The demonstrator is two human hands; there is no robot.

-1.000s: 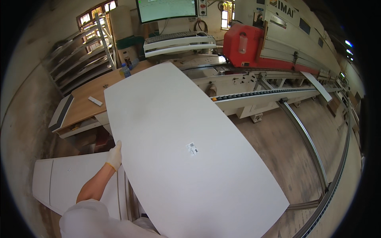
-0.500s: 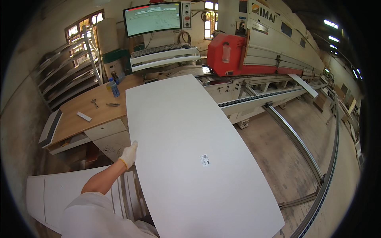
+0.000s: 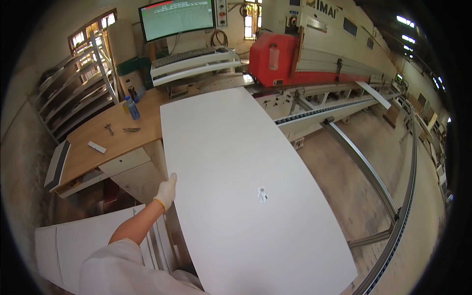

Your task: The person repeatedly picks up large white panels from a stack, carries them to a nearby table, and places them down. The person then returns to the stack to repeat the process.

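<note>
Left grip (image 3: pixel 167 192): a gloved hand clasping the left edge of the white panel (image 3: pixel 231 147) — thumb at the rim, other fingers hidden.
Right grip: out of view; what it does, I cannot tell.
Panel position: broad face up before the person, its far left corner overlapping the desk (image 3: pixel 81 135) from this angle; contact there cannot be told.
Sticker (image 3: pixel 262 195): near the middle of the panel's upper face.
Lower boards (image 3: pixel 103 223): pale, left of the panel's near half, below the forearm.
Desk things: left of the panel's far half — a bottle (image 3: pixel 132 108), two metal tools (image 3: pixel 108 129) and a small white piece (image 3: pixel 97 147).
Monitor (image 3: pixel 178 20): beyond the panel's far end, above a keyboard (image 3: pixel 183 56).
Red housing (image 3: pixel 269 61): beyond the panel, toward its right.
Metal rail (image 3: pixel 364 164): right of the panel.
</note>
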